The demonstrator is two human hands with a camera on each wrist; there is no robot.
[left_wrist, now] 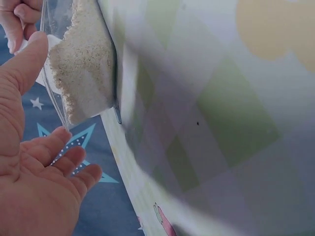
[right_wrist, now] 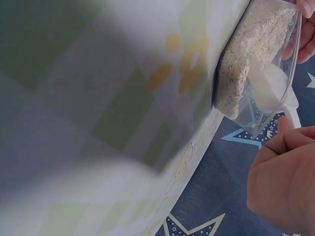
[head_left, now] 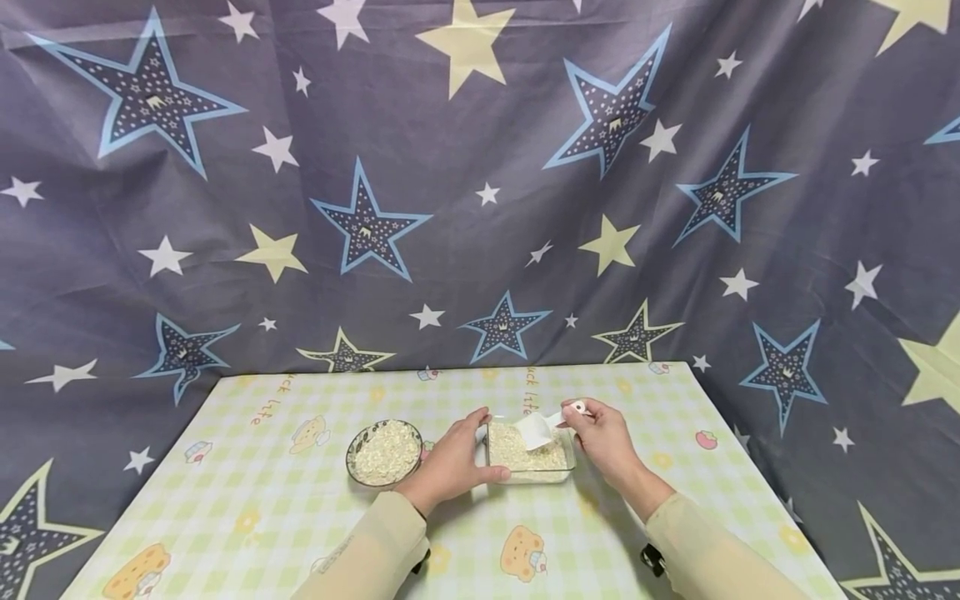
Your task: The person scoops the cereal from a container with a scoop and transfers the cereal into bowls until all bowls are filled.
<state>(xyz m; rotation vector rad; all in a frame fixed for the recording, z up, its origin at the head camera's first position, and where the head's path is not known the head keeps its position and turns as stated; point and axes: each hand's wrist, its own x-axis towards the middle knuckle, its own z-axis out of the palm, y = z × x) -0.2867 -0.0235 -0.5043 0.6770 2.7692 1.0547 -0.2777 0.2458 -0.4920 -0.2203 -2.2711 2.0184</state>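
A rectangular clear glass container (head_left: 534, 475) filled with oat flakes (head_left: 517, 450) stands on the table. My left hand (head_left: 453, 462) holds its left end, thumb at the near rim and fingertips at the far corner. In the left wrist view the other fingers of that left hand (left_wrist: 44, 162) spread loosely beside the glass. My right hand (head_left: 606, 437) pinches the handle of a white scoop (head_left: 536, 431) above the container's right side. The right wrist view shows the scoop (right_wrist: 268, 86) tilted down inside the rim, its edge at the oats.
Left of the container, close to my left forearm, a round patterned glass bowl (head_left: 349, 468) holds more oat flakes. A green-checked cloth (head_left: 247, 483) covers the table. Behind it hangs a dark star-printed curtain (head_left: 450, 292).
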